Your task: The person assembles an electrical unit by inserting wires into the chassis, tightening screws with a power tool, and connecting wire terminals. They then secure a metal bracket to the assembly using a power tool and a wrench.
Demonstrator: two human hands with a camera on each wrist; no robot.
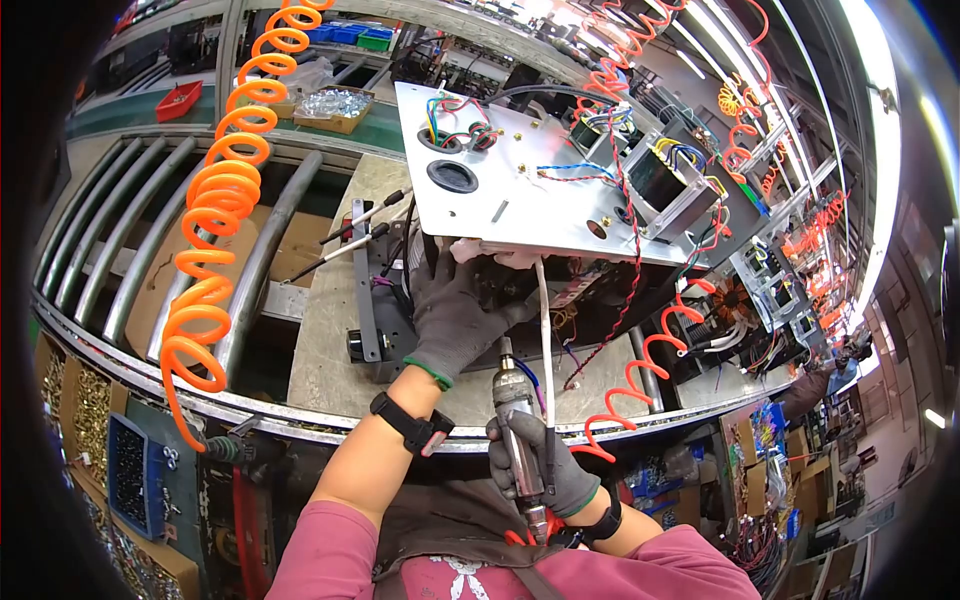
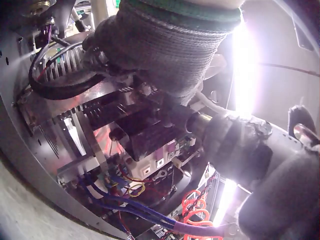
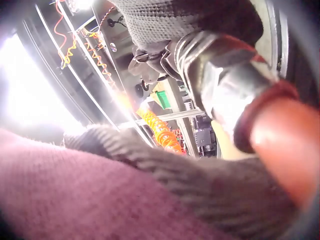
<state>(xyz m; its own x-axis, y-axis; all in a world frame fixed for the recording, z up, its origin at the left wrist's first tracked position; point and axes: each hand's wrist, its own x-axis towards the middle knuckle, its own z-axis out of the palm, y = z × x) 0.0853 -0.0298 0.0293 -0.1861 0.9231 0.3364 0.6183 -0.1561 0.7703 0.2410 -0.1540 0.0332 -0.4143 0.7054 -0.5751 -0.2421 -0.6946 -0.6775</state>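
Note:
The gloved left hand (image 1: 455, 315) reaches into a chassis beneath a silver metal panel (image 1: 530, 170); its thumb is spread to the side and its fingertips are partly hidden. In the left wrist view, that hand's glove (image 2: 160, 50) is above a white terminal block (image 2: 150, 167) and blue cables (image 2: 130, 202). The gloved right hand (image 1: 555, 465) grips a metal pneumatic driver (image 1: 520, 450), tip upward, in front of the chassis. A white cable (image 1: 547, 350) runs down beside the driver. The right wrist view shows the driver's metal fitting (image 3: 230, 85) and orange hose (image 3: 290, 140) close up.
Rollers (image 1: 270, 260) lie left of the work board (image 1: 325, 340). An orange coiled hose (image 1: 220, 200) hangs at left and a red coiled hose (image 1: 640, 380) at right. A blue bin of screws (image 1: 135, 480) is at lower left; another wired unit (image 1: 775, 290) stands at right.

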